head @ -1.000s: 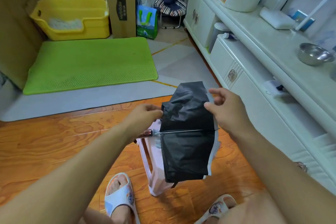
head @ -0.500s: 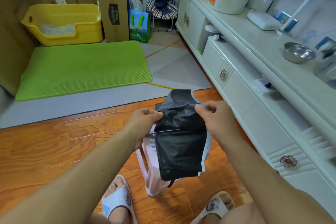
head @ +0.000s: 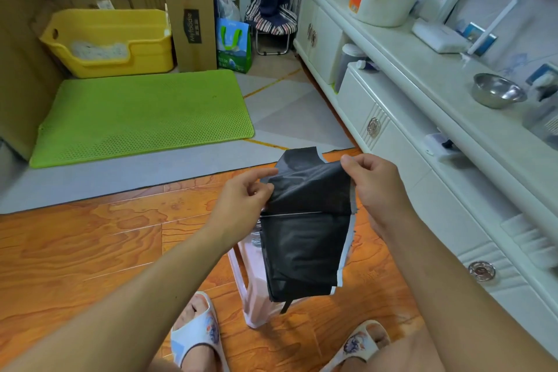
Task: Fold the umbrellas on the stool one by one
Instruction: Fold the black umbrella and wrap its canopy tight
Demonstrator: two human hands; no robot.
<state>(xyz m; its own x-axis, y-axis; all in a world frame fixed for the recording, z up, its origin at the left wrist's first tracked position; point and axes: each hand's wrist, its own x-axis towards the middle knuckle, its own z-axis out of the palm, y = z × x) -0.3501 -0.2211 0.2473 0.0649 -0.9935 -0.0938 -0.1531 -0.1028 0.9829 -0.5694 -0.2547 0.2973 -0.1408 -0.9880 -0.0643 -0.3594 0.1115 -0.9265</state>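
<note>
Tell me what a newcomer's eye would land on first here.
First, the black umbrella held up at centre, its cloth pinched by the left hand and the right hand. Next, the bright green mat on the floor at left, with the yellow tub behind it.

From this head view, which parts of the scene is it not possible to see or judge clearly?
- Stool: the black umbrella covers most of it, so its top, and any other umbrella there, is hidden.
- Umbrella handle: not visible; the canopy and the left hand cover that end.
- Right hand: its fingertips go behind the fabric.
- Yellow tub: the pale contents are too blurred to name.
- Cardboard box: print too small.
</note>
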